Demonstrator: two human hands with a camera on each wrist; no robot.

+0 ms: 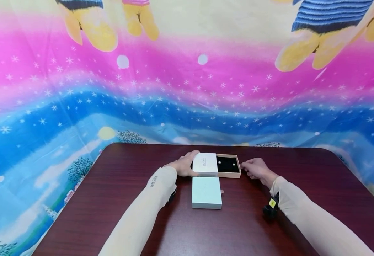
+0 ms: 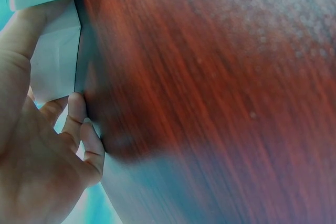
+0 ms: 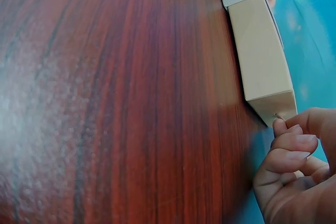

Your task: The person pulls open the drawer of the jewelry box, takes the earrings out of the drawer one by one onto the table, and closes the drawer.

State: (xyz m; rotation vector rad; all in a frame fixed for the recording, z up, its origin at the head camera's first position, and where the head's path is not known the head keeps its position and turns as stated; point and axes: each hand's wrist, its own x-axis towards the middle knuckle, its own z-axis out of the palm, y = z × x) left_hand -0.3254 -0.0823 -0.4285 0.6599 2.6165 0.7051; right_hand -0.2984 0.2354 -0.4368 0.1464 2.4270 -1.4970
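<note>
A white jewelry box sleeve lies near the table's far edge, and its tan drawer stands partly out to the right. Two pearl earrings sit on the drawer's black insert. My left hand grips the sleeve's left end, with the thumb along the near side; the left wrist view shows the fingers around the sleeve. With thumb and forefinger, my right hand pinches a small tab at the drawer's outer end. The pinching fingertips mostly hide the tab.
A pale green box lies just in front of the white sleeve, with a small pink tab at its right side. The dark wooden table ends at a patterned cloth hanging behind it.
</note>
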